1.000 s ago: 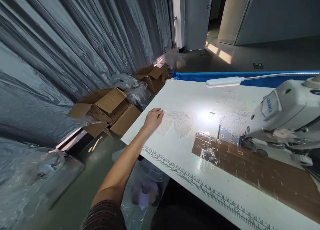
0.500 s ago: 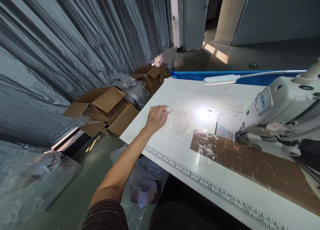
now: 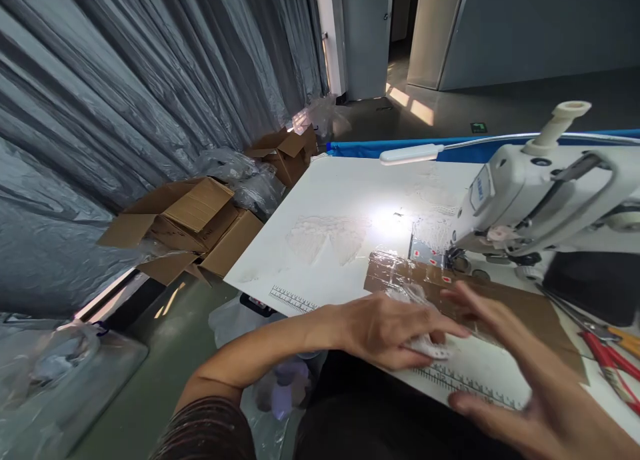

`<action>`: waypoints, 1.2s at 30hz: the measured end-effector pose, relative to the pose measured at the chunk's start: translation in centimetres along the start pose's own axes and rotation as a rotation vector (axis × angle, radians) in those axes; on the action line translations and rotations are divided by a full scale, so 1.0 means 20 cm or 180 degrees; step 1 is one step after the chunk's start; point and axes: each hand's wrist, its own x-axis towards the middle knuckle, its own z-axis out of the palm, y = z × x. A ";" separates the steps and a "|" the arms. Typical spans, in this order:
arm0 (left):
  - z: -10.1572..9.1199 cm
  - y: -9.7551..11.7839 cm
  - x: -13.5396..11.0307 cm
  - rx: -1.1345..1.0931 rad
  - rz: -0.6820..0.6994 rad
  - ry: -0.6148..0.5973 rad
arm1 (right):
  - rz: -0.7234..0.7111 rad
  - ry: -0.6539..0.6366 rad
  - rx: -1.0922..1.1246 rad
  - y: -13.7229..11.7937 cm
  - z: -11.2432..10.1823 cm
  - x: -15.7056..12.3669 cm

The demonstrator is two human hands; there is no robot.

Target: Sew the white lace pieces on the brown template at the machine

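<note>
My left hand (image 3: 385, 330) is over the front part of the table, its fingers closed on a piece of white lace (image 3: 430, 347). Part of that lace shows beneath the fingers and behind the hand. My right hand (image 3: 535, 387) is just to the right, thumb and fingers spread apart, with nothing seen in it. Farther back, a strip of white lace (image 3: 305, 240) with pointed, scalloped panels lies flat on the white table (image 3: 260, 260). Its far end runs under the head of a white sewing machine (image 3: 505, 180), beside the needle area.
Brown tape (image 3: 540, 313) covers part of the tabletop, and a ruler strip (image 3: 293, 299) follows its front edge. Red-handled scissors (image 3: 605, 360) lie at the right. A lamp (image 3: 413, 155) lights the middle. Cardboard boxes (image 3: 200, 213) stand on the floor left of the table.
My left hand has left the lace strip at the table's left and come toward me and right, now holding lace. My right hand has come into view. The view has turned right.
</note>
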 end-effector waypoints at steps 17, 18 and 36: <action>-0.11 -0.32 0.21 0.1558 -0.0974 0.0207 | 0.1795 0.0592 -0.0655 0.27 -0.15 0.29; -0.10 -0.33 0.22 0.1678 -0.0773 0.0292 | 0.1771 0.0684 -0.0977 0.28 -0.14 0.30; -0.07 -0.21 0.18 -0.0705 -0.1504 0.0055 | 0.1570 0.0403 0.1966 0.10 0.01 0.35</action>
